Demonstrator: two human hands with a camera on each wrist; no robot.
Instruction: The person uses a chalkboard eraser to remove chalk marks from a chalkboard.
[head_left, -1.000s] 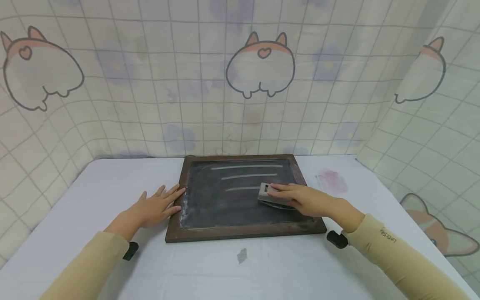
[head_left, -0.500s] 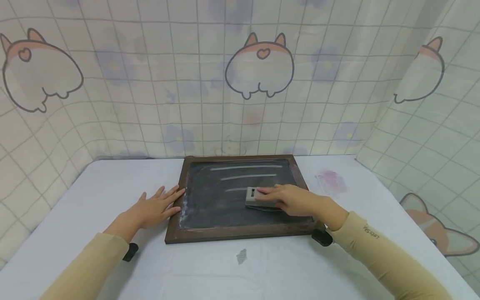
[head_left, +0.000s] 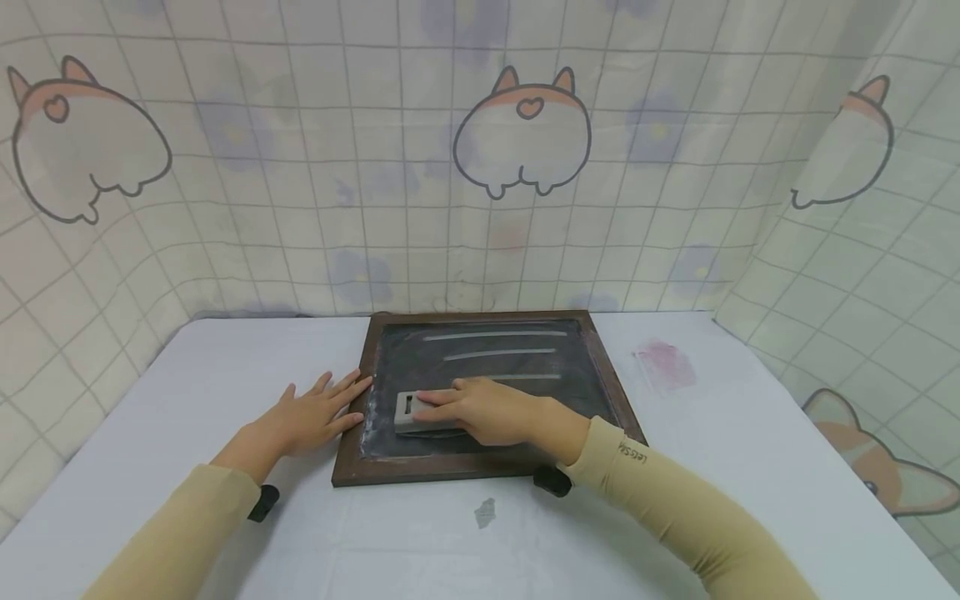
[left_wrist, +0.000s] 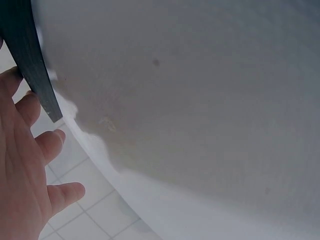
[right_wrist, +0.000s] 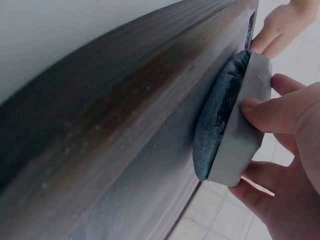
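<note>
A chalkboard [head_left: 480, 358] in a brown wooden frame [head_left: 465, 465] lies on the white table, with several chalk lines across its upper part. My right hand [head_left: 498, 412] grips a grey chalkboard eraser [head_left: 408, 414] on the board's lower left. In the right wrist view the thumb and fingers hold the eraser's hard back [right_wrist: 240, 130], and its dark felt pad [right_wrist: 215, 120] faces the board. My left hand [head_left: 307, 419] rests with spread, straight fingers on the frame's left side. The left wrist view catches that hand [left_wrist: 25, 155] beside the frame's dark edge [left_wrist: 35, 60].
On the white tabletop [head_left: 360, 550], a small grey patch [head_left: 485, 512] lies in front of the board. A pink smudge [head_left: 666, 365] marks the surface to its right. A checked curtain [head_left: 420, 208] with cartoon corgis hangs behind and at both sides.
My right hand has swept the eraser leftward over the board, from the right part to the lower left. The left hand stays on the frame.
</note>
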